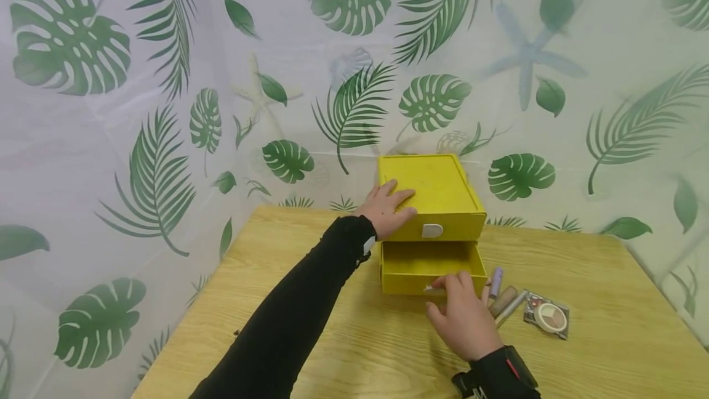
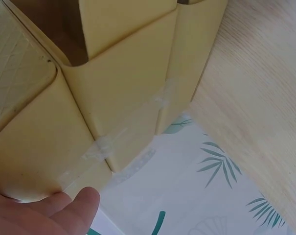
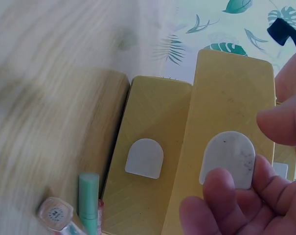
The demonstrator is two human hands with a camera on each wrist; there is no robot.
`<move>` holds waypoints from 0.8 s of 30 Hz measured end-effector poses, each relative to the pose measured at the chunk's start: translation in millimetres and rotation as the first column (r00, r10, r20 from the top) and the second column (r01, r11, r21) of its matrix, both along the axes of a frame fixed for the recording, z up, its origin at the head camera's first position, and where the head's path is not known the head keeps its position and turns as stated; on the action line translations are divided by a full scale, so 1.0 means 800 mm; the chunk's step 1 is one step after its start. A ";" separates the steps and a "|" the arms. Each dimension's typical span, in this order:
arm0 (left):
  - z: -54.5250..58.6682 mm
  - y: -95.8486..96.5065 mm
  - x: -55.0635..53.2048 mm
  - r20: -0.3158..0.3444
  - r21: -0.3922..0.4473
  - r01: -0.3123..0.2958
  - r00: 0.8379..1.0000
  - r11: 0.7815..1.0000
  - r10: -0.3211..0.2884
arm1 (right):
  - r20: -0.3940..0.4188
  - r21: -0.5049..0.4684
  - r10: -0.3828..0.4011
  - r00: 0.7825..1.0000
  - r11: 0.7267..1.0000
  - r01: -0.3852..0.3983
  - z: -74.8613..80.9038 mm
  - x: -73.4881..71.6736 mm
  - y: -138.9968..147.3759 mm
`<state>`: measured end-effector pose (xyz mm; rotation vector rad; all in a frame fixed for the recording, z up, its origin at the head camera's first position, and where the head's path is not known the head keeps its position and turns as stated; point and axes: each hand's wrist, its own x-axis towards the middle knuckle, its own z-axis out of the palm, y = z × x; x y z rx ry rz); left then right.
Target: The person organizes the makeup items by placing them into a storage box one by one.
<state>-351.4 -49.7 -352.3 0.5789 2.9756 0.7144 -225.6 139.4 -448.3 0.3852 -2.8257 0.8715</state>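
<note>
A yellow drawer box [image 1: 426,183] stands on the table with a lower drawer [image 1: 432,284] pulled out; its visible inside is bare. My left hand [image 1: 386,209] rests on the box's top near the left edge, fingers spread. Its fingertips [image 2: 86,203] show beside the box in the left wrist view. My right hand [image 1: 464,319] is at the front of the pulled-out drawer. In the right wrist view its curled fingers [image 3: 220,188] hold the white rounded tab [image 3: 231,154], while the thumb [image 3: 280,120] stays apart. Another drawer front with a white tab [image 3: 145,157] sits further in.
Right of the drawer lie a lavender tube [image 1: 496,282], a brown tube [image 1: 503,302], a slim silver stick [image 1: 511,308] and a makeup palette [image 1: 548,316]. A pale green tube [image 3: 88,203] shows in the right wrist view. Leaf-printed sheeting [image 1: 354,109] hangs behind the wooden table [image 1: 581,270].
</note>
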 end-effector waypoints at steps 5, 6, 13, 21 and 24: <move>0.001 -0.002 -0.001 -0.018 -0.007 0.016 1.000 1.000 -0.016 | 0.036 -0.006 -0.009 0.999 1.000 0.009 -0.001 0.015 -0.004; 0.001 -0.002 -0.001 -0.020 -0.010 0.018 1.000 1.000 -0.018 | 0.043 -0.006 -0.012 0.999 1.000 0.012 -0.001 0.017 -0.005; 0.000 -0.003 -0.003 -0.029 -0.001 0.024 0.999 1.000 -0.024 | 0.088 -0.067 0.009 0.996 0.998 -0.003 -0.006 0.024 -0.002; -0.002 -0.004 -0.003 -0.033 0.007 0.025 0.999 1.000 -0.025 | 0.180 -0.201 0.098 0.979 0.978 -0.060 -0.018 0.032 0.019; 0.000 -0.002 -0.002 -0.033 0.009 0.033 0.999 0.999 -0.033 | 0.212 -0.239 0.103 0.972 0.970 -0.051 -0.022 0.037 0.033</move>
